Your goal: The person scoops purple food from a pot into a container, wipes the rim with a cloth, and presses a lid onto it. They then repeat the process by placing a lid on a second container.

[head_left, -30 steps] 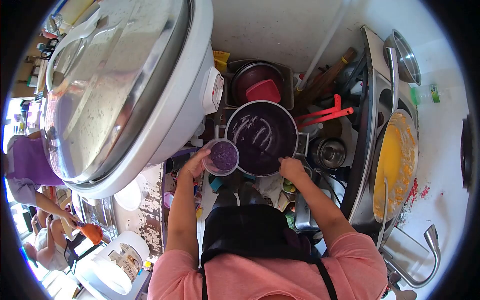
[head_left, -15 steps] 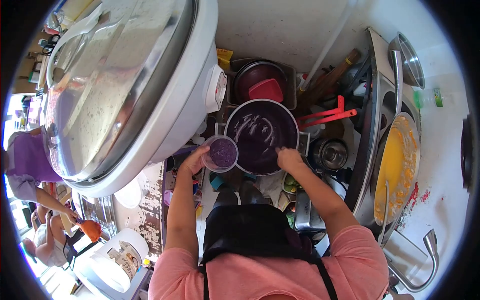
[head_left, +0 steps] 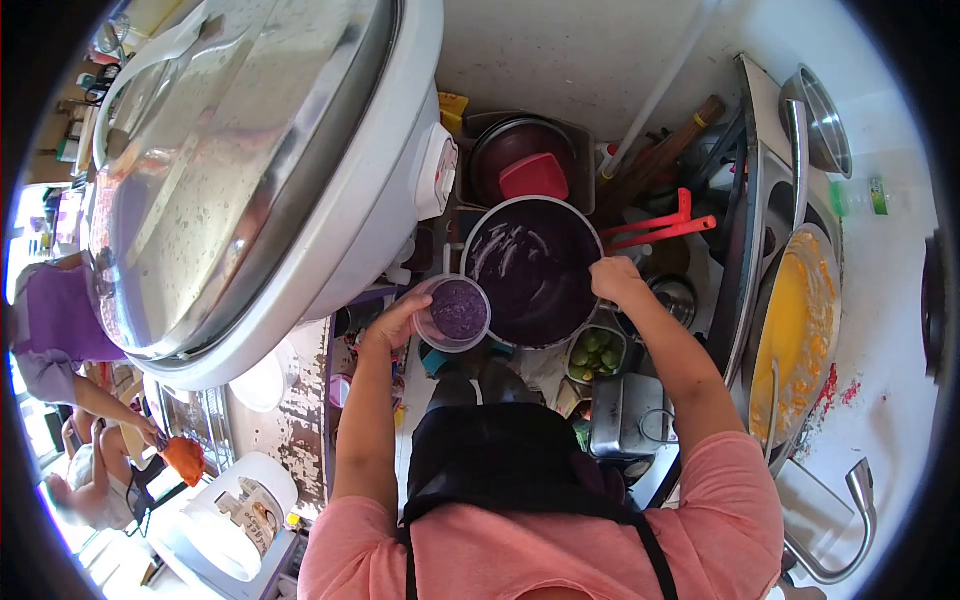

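Note:
My left hand (head_left: 398,322) is closed around the side of a clear plastic tub (head_left: 482,335) holding a purple, grainy mash (head_left: 459,308). The tub overlaps the left front rim of a large round pot (head_left: 537,290), dark purple inside with pale streaks. At the pot's right rim, my right hand (head_left: 618,279) is closed where a side handle sits; its fingertips are partly hidden. Another handle shows on the pot's left side.
A big white cooker (head_left: 330,250) with a shiny lid fills the left. Beyond the pot lies a red scoop (head_left: 535,177) in a bin. Green limes (head_left: 596,352) and a steel container (head_left: 628,415) are low right. A pan of yellow mixture (head_left: 785,320) stands right. Another person (head_left: 70,320) is far left.
My right hand has moved from the pot's inside front wall to its right rim. The tub has shifted slightly right and down. The container of limes is now more visible.

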`<state>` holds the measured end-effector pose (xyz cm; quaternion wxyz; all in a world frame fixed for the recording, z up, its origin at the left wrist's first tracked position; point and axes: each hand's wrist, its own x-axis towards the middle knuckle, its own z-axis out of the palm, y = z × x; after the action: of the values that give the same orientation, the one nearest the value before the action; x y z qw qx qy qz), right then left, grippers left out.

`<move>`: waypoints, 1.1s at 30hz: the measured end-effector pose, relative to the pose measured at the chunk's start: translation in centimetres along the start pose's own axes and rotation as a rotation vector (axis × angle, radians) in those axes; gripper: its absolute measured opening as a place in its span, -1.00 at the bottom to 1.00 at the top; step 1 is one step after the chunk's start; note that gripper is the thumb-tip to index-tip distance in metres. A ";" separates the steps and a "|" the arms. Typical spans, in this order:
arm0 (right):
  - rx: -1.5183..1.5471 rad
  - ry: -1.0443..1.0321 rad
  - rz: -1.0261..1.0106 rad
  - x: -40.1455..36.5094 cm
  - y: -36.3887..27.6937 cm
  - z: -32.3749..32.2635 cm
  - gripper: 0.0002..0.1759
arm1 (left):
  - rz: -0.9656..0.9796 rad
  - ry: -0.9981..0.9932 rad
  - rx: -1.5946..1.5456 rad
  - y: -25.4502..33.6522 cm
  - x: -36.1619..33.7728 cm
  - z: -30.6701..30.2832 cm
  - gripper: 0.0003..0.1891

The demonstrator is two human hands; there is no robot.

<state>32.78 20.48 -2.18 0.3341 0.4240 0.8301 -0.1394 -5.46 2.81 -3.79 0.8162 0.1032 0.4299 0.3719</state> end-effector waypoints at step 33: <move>1.824 -0.205 0.182 -2.3 -5.5 8.7 -0.50 | -0.003 0.103 -0.044 -0.4 -0.5 1.1 -0.27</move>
<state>33.13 11.28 -7.39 -0.0478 0.5722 0.3287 -0.7498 -4.59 2.39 -3.03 0.7956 0.0655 0.4633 0.3848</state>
